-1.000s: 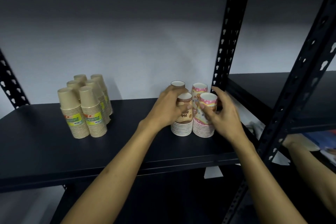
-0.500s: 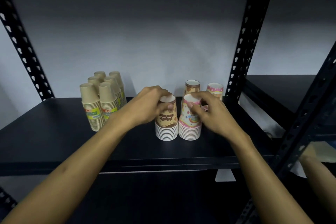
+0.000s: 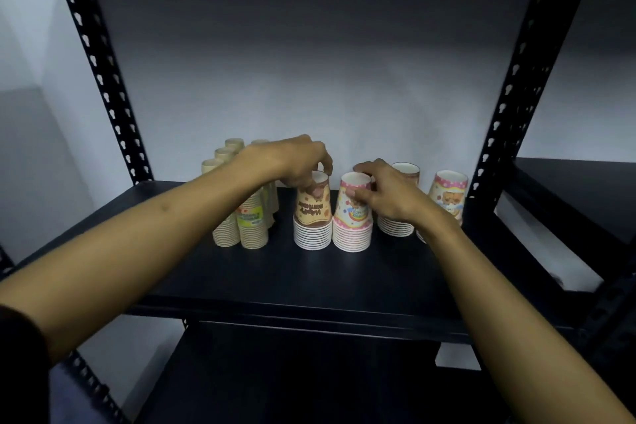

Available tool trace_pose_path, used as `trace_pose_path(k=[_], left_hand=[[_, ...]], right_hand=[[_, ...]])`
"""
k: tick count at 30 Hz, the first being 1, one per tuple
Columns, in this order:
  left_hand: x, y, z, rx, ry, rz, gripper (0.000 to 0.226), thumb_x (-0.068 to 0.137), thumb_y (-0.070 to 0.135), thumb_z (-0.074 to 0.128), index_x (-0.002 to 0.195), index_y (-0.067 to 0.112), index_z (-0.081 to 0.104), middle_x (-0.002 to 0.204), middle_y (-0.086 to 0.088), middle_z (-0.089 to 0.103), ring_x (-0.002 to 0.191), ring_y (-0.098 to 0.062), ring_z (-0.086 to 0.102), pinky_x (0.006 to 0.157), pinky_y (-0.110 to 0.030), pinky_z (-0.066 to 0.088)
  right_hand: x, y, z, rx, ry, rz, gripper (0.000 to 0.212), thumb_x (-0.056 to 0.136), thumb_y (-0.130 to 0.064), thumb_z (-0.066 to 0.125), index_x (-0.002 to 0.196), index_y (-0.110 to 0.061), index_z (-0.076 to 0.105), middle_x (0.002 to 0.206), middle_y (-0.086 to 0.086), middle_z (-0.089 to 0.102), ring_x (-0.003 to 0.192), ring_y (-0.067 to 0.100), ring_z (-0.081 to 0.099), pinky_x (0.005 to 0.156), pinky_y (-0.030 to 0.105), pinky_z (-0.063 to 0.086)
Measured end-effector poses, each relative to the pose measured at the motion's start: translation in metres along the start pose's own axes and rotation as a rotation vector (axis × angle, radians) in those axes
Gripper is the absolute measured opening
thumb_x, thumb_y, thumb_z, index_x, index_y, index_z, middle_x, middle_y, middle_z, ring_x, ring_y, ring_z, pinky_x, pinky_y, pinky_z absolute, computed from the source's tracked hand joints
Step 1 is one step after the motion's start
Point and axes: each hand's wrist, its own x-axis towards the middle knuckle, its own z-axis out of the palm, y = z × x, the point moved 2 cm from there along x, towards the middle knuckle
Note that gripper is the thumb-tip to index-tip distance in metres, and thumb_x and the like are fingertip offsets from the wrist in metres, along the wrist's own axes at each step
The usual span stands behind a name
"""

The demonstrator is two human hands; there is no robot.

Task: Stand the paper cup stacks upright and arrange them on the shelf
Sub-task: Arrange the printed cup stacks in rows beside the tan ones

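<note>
**Two front stacks in hand, being set into line**

Nearest the camera, both forearms reach up from the lower corners of the frame onto the black shelf [image 3: 309, 282]. The left hand [image 3: 296, 162] comes over the top of the brown-printed cup stack [image 3: 313, 213] at frame centre, its grip narrow, fingertips pinching the top cup. The right hand [image 3: 385, 193] is closed on the upper part of the pink-printed cup stack [image 3: 352, 217], thumb on the near side, fingers over the top. Both stacks stand upright, rims down, sides touching or very nearly so.

To do this step well, slide each stack from low pressure rather than tugging the top cup, which could lift off the nest; keep the bases flat on the shelf and ease them together so neither tips.

Further back, right of centre, a second brown stack [image 3: 401, 213] stands partly behind the right hand, and a second pink stack [image 3: 447, 196] stands just inside the right upright, leaning slightly. Left of centre, behind the left forearm, a cluster of plain kraft cup stacks [image 3: 246, 227] stands upright near the back wall.
</note>
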Motion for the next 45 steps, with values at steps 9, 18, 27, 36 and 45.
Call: trace_pose_path(k=[9,18,27,36,45], left_hand=[[0.027,-0.026,-0.011,0.066,-0.066,0.021,0.053,0.080,0.030,0.082,0.128,0.022,0.060,0.127,-0.006,0.062,0.107,-0.025,0.060,0.080,-0.033,0.048],[0.045,-0.045,-0.011,0.049,-0.070,0.053,0.054,0.080,0.032,0.082,0.129,0.022,0.060,0.129,-0.004,0.062,0.100,-0.020,0.056,0.071,-0.025,0.046],[0.052,-0.060,-0.009,0.029,-0.100,0.054,0.055,0.078,0.034,0.084,0.126,0.024,0.060,0.126,-0.004,0.060,0.099,-0.023,0.058,0.068,-0.033,0.057],[0.055,-0.069,-0.008,0.002,-0.109,0.050,0.057,0.077,0.037,0.084,0.127,0.023,0.060,0.126,-0.005,0.062,0.096,-0.021,0.057,0.068,-0.026,0.045],[0.055,-0.072,-0.008,0.001,-0.103,0.050,0.056,0.078,0.038,0.083,0.127,0.022,0.060,0.126,-0.004,0.061,0.096,-0.020,0.057,0.064,-0.023,0.044]], right_hand=[[0.056,-0.003,0.011,0.042,-0.035,0.050,0.042,0.089,-0.030,0.073,0.122,-0.011,0.055,0.126,0.011,0.058,0.108,0.028,0.062,0.084,0.035,0.052],[0.074,0.000,0.017,0.093,-0.024,0.044,0.041,0.089,-0.032,0.074,0.119,-0.011,0.056,0.123,0.011,0.058,0.100,0.023,0.060,0.076,0.030,0.047],[0.079,-0.003,0.019,0.204,-0.042,0.059,0.043,0.087,-0.032,0.076,0.119,-0.012,0.055,0.115,0.005,0.060,0.099,0.022,0.063,0.079,0.032,0.054],[0.083,-0.003,0.021,0.292,-0.077,0.074,0.047,0.084,-0.028,0.079,0.119,-0.011,0.054,0.112,0.003,0.059,0.101,0.025,0.065,0.085,0.041,0.060],[0.084,-0.005,0.021,0.269,-0.070,0.071,0.044,0.082,-0.027,0.081,0.113,-0.012,0.053,0.115,0.006,0.061,0.104,0.029,0.066,0.088,0.047,0.059]])
